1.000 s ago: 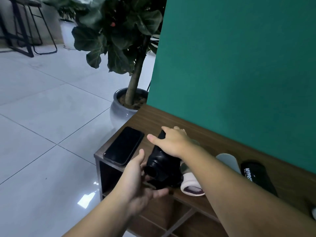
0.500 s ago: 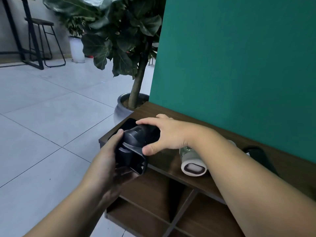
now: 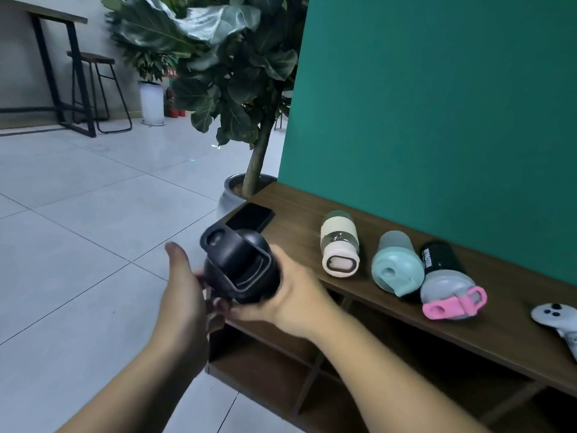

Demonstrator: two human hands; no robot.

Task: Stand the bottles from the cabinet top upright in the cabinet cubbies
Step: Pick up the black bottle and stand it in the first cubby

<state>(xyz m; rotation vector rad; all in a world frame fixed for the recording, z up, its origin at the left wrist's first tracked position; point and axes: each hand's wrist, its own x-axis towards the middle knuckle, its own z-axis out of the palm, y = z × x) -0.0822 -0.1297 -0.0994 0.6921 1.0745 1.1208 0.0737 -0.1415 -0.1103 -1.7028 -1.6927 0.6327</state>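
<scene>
Black plastic bottle with a loop-handled lid [image 3: 240, 267] hangs off the wooden cabinet's left front corner [image 3: 237, 214], my right hand [image 3: 290, 295] fingers wrapped around it, left hand [image 3: 184, 295] fingers spread beneath to steady it for the cubbies [image 3: 265, 367] below.

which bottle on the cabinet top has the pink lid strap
The black bottle farthest right, lying on its side; its grey lid carries the pink strap.
</scene>
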